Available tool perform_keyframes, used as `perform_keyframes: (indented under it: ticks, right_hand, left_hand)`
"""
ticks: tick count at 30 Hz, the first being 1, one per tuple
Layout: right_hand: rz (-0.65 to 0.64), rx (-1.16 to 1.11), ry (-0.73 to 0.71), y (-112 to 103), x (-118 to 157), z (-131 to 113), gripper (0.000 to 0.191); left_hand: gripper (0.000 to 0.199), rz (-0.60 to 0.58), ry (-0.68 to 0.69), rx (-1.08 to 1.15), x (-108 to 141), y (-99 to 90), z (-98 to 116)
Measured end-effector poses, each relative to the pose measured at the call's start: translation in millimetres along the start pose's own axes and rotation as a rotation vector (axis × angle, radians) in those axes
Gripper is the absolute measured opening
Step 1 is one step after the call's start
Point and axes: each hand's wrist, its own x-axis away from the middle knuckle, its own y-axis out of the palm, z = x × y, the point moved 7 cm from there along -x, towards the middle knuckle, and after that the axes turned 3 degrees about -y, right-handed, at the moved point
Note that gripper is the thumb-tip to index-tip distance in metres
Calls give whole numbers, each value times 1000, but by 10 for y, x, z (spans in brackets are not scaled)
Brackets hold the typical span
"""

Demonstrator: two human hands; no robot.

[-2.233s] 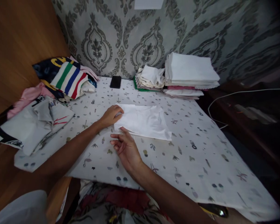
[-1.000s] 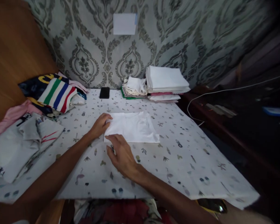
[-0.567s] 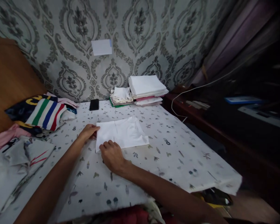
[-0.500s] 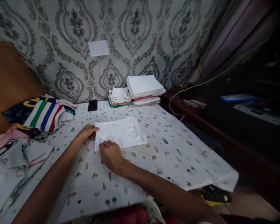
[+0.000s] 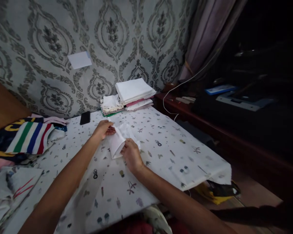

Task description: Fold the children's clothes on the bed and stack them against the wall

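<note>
A white cloth [image 5: 116,142] lies on the patterned bed or table cover, its left part lifted and folded over toward the right. My left hand [image 5: 104,129] grips the cloth's far edge, with thumb and fingers closed on it. At the near edge, my right hand [image 5: 132,155] pinches the turned-over layer, its fingertips partly hidden under the cloth. Both hands are close together, with the folded edge between them.
Behind stand a tall stack of folded white cloths [image 5: 135,90] and a smaller stack [image 5: 111,104]. A black phone [image 5: 85,118] lies left of them. Striped clothing [image 5: 29,138] and a grey garment [image 5: 17,188] are at the left. A white cable [image 5: 164,103] hangs at the right.
The cloth, flat before, now has its left side folded over to the right. Both hands have moved right with it. The view has turned to the right.
</note>
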Motion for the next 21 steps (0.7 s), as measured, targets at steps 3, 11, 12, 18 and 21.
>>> perform_keyframes:
  ticks: [3, 11, 12, 18, 21]
  right_hand:
    - [113, -98, 102, -244, 36, -73, 16]
    - [196, 50, 251, -541, -8, -92, 9]
    - [197, 68, 252, -548, -18, -91, 7]
    - [205, 115, 280, -527, -20, -107, 17]
    - [206, 126, 284, -521, -7, -121, 17]
  left_hand:
    - [19, -67, -28, -57, -92, 411, -128]
    - [6, -101, 125, -262, -117, 517, -221]
    - [5, -77, 167, -313, -146, 469, -174]
    - [7, 40, 404, -620, -408, 434, 61]
    - [10, 28, 473, -708, -486, 515, 86]
